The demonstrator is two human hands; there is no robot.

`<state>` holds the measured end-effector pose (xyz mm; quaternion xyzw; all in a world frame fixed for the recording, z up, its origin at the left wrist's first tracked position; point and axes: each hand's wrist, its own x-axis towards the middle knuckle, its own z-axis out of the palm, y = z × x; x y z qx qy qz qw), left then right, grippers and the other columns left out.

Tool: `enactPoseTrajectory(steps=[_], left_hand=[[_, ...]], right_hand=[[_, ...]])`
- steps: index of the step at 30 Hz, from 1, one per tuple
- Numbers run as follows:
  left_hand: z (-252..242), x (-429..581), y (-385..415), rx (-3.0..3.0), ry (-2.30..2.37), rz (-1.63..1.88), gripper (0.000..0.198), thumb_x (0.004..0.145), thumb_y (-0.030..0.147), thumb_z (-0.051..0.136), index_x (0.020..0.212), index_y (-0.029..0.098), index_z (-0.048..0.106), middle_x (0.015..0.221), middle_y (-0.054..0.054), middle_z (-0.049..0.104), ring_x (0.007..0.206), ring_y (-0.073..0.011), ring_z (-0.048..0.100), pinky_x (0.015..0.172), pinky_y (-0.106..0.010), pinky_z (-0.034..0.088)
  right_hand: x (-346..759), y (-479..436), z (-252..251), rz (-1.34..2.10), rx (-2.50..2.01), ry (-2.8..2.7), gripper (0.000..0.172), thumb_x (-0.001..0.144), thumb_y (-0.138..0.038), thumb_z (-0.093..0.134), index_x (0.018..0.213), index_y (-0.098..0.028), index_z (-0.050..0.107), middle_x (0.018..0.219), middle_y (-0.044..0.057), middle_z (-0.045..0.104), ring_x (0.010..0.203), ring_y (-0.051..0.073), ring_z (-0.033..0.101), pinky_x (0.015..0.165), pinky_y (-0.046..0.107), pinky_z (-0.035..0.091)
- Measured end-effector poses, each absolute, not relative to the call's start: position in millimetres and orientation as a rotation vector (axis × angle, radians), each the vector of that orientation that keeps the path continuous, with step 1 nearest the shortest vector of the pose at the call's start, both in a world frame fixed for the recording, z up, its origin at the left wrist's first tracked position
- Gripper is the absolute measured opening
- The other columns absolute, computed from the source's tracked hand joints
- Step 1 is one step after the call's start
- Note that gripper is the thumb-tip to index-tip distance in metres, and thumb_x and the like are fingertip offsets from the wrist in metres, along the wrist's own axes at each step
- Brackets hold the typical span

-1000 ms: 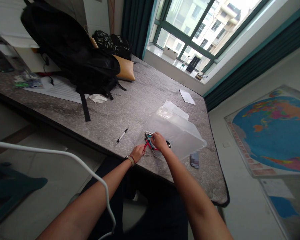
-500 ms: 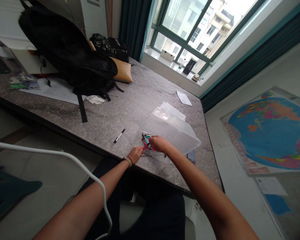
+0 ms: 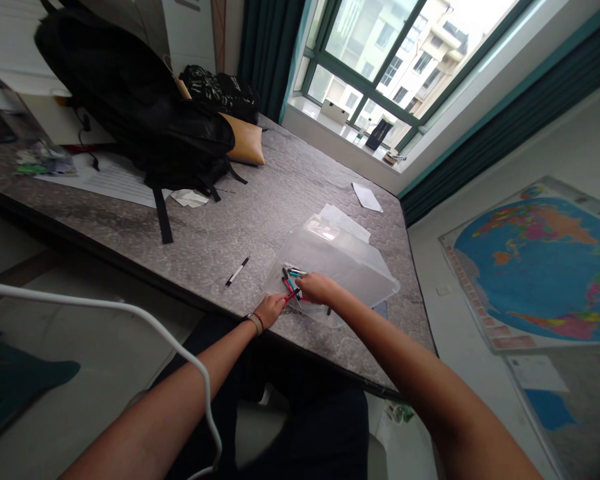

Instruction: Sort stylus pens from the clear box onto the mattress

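My left hand is closed with its fingertips on a slim red pen near the table's front edge. My right hand is bent down just beside it, fingers drawn together. Its fingertips are partly hidden, so what they grip cannot be made out. Several pens, some dark, some teal and red, lie in a loose bunch by the fingers. They are at the near left part of a clear plastic container, which lies under and behind my right hand. A white and black pen lies apart, left of the container.
A black backpack rests on the left of the table, by a tan pouch and a crumpled tissue. White papers lie toward the back right. A white cable crosses in front of my left forearm.
Both hands stay almost in place at the pens. The view has shifted slightly, and my right forearm sits a little differently. The pens and container look the same.
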<state>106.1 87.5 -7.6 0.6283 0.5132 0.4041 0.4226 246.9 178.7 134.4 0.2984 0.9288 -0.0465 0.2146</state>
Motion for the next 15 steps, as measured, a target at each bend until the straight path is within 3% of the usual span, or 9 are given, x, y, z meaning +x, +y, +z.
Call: enactPoseTrajectory(steps=[10,15], left_hand=[[-8.2,106.6,87.9,1.570,1.288,1.004,0.029,0.090,0.026,0.036,0.067,0.018,0.053,0.058,0.001,0.053,0.057,-0.0135,0.048,0.056,-0.026,0.031],[-11.0,106.1,88.4,1.540,1.267,1.020,0.030,0.091,0.028,0.035,0.070,0.018,0.053,0.061,0.000,0.054,0.058,-0.0138,0.049,0.057,-0.026,0.033]], right_hand=[[243.1,179.3,135.6,-0.163,0.727,2.575,0.023,0.081,-0.007,0.053,0.097,-0.014,0.067,0.098,0.016,0.070,0.090,0.024,0.067,0.079,0.030,0.047],[244.0,183.5,140.9,-0.276,0.782,2.649,0.019,0.081,-0.008,0.053,0.085,-0.014,0.070,0.090,0.011,0.072,0.084,0.020,0.066,0.075,0.026,0.045]])
